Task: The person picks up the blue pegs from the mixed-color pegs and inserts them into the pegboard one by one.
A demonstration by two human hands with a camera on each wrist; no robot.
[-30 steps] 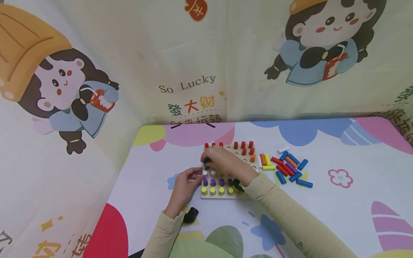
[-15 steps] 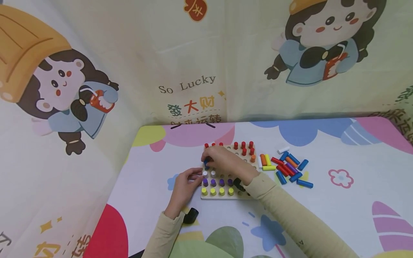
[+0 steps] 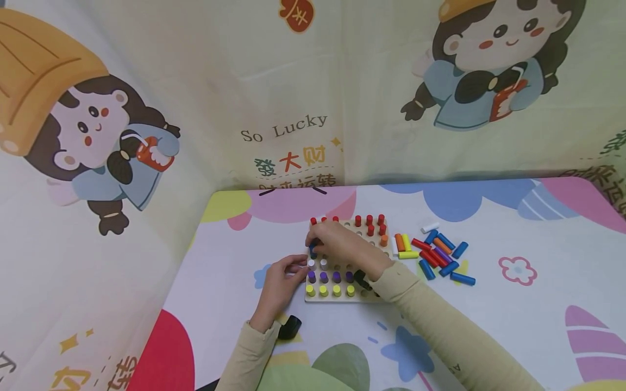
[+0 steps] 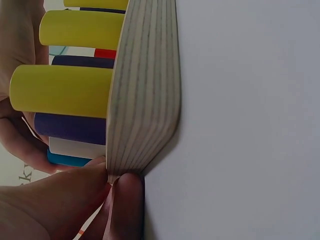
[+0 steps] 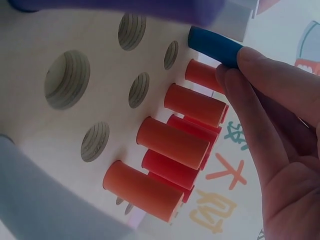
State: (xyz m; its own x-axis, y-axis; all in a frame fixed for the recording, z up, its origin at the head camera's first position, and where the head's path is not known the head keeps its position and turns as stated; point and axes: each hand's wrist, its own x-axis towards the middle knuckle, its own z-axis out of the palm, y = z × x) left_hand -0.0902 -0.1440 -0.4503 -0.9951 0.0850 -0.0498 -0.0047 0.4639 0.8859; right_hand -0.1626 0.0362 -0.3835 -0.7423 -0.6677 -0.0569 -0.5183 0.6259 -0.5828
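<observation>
My right hand point(image 3: 342, 241) reaches over the wooden pegboard point(image 3: 327, 300) and pinches a blue peg point(image 5: 215, 46) between thumb and fingertips; in the right wrist view the peg's lower end is at the board, beside a row of orange pegs point(image 5: 172, 142). My left hand point(image 3: 281, 282) grips the board's left edge, thumb on the top face and a fingertip against the side, as the left wrist view shows. Yellow pegs point(image 4: 62, 87) fill part of the front row, with purple pegs point(image 3: 324, 277) and two white pegs point(image 3: 323, 264) behind. The right hand and forearm hide part of the board.
Right of the board lies a loose pile of blue, red, orange and purple pegs point(image 3: 442, 255). Nearer the board are a few yellow, orange and white ones, such as a yellow peg point(image 3: 408, 254). Red pegs point(image 3: 369, 220) stand along the back row. A printed cloth point(image 3: 489, 315) covers the table.
</observation>
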